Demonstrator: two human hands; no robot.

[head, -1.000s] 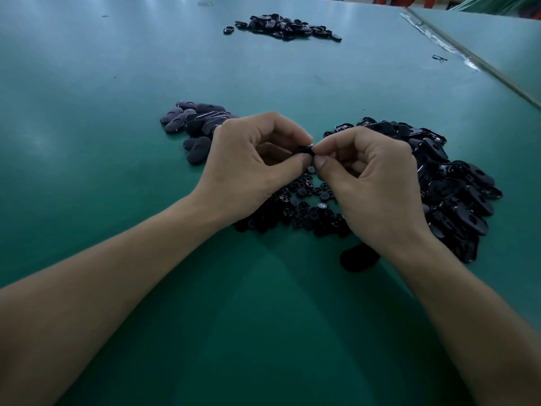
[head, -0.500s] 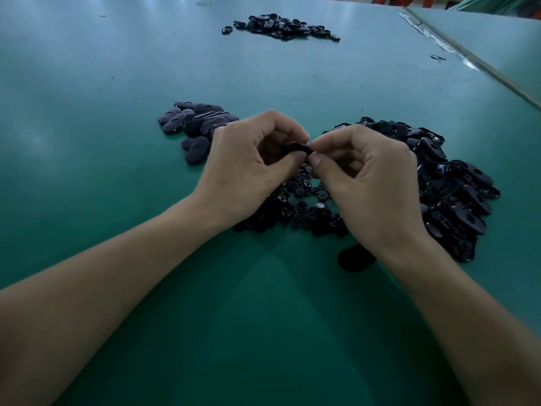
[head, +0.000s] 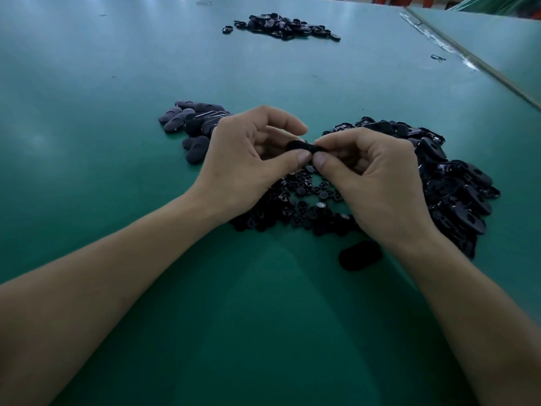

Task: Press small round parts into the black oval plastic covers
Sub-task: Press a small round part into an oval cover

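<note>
A heap of small round parts [head: 304,206] is being carried by the green table [head: 117,83]. Just right of it a pile of oval covers [head: 456,189] is being supported; left and beyond it, a smaller group of covers [head: 193,121]; just nearer, a single cover [head: 360,255]; far beyond, another dark heap [head: 281,24].

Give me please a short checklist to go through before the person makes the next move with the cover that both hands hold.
1. Grip: the left hand and the right hand both pinch the black oval cover above the table: ok.
2. Round part seated in that cover: the hands hide it: cannot tell.
3. More small round parts within reach: they lie in a heap under the hands: ok.
4. More covers within reach: the large heap of covers lies beside the right hand: ok.
5. Place to put it down: the smaller group of covers lies beside the left hand: ok.
</note>
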